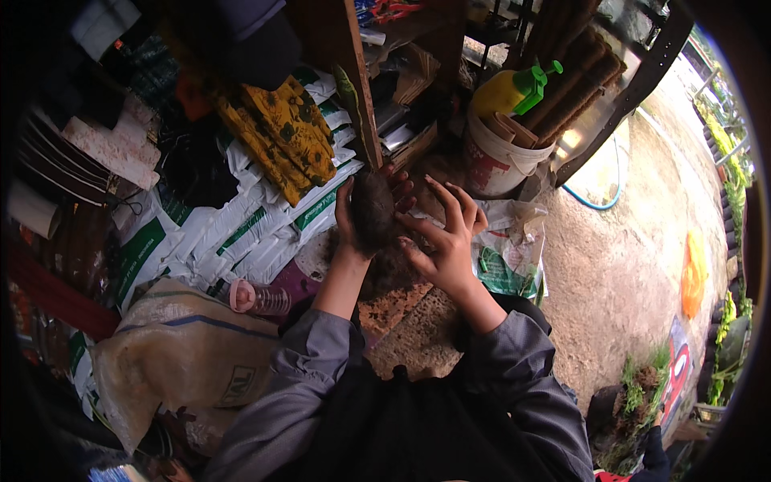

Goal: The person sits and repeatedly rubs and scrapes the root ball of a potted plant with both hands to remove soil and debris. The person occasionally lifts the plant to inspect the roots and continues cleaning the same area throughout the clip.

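My left hand (345,226) cups a dark, rounded lump of what looks like soil (373,211), the thumb on its near side and soiled fingers around its far side. To the right, my right hand (449,241) has its fingers spread and bent, holding nothing. Its fingertips are dirty and close to the lump; whether they touch it I cannot tell. Beneath both hands lies loose dark soil (391,271) on the rough ground (415,337).
Stacked white-and-green plastic packs (259,226) lie left, beside a woven sack (187,355) and a clear plastic bottle (268,299). A white bucket (503,159) holds a yellow-green sprayer (512,90). A wooden post (361,84) stands ahead. Another person's sleeve (655,449) shows lower right near plants (641,385).
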Demonstrator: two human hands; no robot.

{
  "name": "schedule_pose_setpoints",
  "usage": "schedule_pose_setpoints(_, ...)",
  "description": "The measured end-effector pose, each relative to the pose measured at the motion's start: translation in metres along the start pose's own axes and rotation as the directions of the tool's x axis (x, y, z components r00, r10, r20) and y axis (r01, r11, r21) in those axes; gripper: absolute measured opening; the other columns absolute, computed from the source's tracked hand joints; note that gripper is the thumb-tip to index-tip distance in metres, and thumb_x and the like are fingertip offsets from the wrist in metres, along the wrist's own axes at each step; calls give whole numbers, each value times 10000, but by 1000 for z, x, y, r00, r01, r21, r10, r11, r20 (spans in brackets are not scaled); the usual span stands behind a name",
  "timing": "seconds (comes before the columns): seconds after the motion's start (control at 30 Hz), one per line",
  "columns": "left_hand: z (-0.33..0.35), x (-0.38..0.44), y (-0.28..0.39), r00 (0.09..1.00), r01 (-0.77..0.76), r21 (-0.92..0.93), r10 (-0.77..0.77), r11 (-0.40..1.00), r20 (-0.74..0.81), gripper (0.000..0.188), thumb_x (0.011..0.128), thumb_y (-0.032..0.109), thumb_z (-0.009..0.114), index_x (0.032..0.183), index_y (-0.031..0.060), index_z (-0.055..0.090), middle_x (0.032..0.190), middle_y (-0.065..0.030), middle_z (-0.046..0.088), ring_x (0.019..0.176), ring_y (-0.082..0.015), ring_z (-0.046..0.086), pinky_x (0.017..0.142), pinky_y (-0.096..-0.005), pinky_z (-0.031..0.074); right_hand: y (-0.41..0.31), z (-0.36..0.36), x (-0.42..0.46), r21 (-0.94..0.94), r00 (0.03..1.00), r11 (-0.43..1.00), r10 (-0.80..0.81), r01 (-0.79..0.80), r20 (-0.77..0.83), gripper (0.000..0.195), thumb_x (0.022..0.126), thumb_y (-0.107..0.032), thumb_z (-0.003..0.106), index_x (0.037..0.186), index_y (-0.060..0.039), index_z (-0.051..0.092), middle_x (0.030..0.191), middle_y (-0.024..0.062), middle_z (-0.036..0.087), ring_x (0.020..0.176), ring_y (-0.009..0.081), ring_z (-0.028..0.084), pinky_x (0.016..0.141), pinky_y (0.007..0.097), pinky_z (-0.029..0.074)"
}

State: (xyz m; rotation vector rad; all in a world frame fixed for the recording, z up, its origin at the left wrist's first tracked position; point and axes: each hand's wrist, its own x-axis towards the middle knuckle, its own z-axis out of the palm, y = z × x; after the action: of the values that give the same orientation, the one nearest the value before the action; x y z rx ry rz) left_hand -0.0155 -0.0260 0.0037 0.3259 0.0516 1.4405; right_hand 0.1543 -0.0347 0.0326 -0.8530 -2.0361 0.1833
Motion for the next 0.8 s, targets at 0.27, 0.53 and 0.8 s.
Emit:
schedule_pose_setpoints(0.27, -12, 2, -8, 885, 77, 439, 141, 895, -444, 371, 911, 348, 530, 1136, 54, 558, 1054, -73, 610, 937, -166, 607, 803, -298, 501, 1, 15, -3, -97, 993, 993, 74, -65, 88, 755, 565, -317, 762, 1266, -150, 540, 1251, 43, 538, 1155, 235, 459, 977, 434, 195)
schedule_pose_setpoints(0.53, -7, 3, -14, 960, -177, 296, 231, 939, -157, 411, 881, 221, 588, 1237, 52, 468, 1132, -119, 565, 1035, -221, 581, 874, -349, 493, 6, 27, -11, 79, 999, 997, 13, -10, -41, 821, 481, -168, 778, 1262, -115, 532, 1239, 35, 580, 1063, 225, 543, 947, 407, 258)
schedule_pose_setpoints(0.8, -29, 4, -11, 957, -175, 500, 265, 849, -115, 371, 813, 119, 671, 1136, 28, 512, 959, -99, 617, 919, -221, 627, 816, -325, 524, 4, 31, -21, -96, 998, 994, -56, 57, 22, 686, 507, -198, 782, 1170, -136, 620, 1262, 45, 574, 1092, 263, 516, 954, 426, 271)
